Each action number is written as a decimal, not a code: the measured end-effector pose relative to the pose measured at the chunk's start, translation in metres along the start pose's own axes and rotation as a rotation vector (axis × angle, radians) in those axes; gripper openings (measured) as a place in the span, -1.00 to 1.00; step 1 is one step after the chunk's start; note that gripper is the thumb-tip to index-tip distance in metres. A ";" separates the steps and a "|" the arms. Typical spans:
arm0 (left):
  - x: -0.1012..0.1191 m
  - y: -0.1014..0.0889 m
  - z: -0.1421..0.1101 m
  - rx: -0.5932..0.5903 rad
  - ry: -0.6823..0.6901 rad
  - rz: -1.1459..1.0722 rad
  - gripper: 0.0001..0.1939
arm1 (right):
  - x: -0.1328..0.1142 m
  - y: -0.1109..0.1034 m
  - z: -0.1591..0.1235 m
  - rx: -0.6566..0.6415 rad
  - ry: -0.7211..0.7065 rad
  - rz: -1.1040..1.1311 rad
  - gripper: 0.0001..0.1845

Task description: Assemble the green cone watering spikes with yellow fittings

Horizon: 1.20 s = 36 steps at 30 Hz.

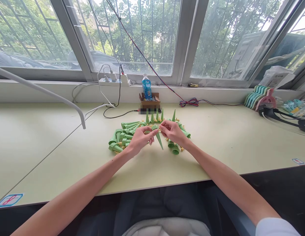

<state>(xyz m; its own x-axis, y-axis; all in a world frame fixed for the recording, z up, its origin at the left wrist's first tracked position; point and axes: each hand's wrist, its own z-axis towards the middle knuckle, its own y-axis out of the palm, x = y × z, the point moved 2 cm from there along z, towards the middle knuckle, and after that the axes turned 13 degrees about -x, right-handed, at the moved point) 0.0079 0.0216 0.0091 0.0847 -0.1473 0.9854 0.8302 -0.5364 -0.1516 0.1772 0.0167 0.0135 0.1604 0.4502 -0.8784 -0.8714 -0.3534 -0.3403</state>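
My left hand [140,139] pinches the wide end of a green plastic cone [158,136] whose tip points down toward me. My right hand [172,131] meets it from the right, its fingertips closed on a small yellowish piece at the cone's top. Both hands hover just above the pale green table [216,144]. A heap of the same green cones [122,136] lies left of my hands. Several cones [156,116] stand upright in a row behind them. A few green caps [174,148] lie under my right wrist.
A blue bottle [146,88] stands in a small cardboard box [150,101] at the back. A power strip [114,80] and cables [189,102] run along the window sill. Headphones [282,114] and stacked teal and pink parts [258,96] sit far right. A white bent tube [56,98] crosses the left.
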 end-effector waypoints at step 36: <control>0.004 0.010 0.003 0.011 0.003 -0.195 -0.54 | 0.008 0.002 0.004 0.048 0.038 -0.116 -0.53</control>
<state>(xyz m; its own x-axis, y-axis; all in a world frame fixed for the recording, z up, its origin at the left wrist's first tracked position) 0.0176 0.0181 0.0122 -0.0798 -0.0440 0.9958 0.8370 -0.5456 0.0429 0.1749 0.0225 0.0072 0.2779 0.4536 -0.8468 -0.8673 -0.2606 -0.4242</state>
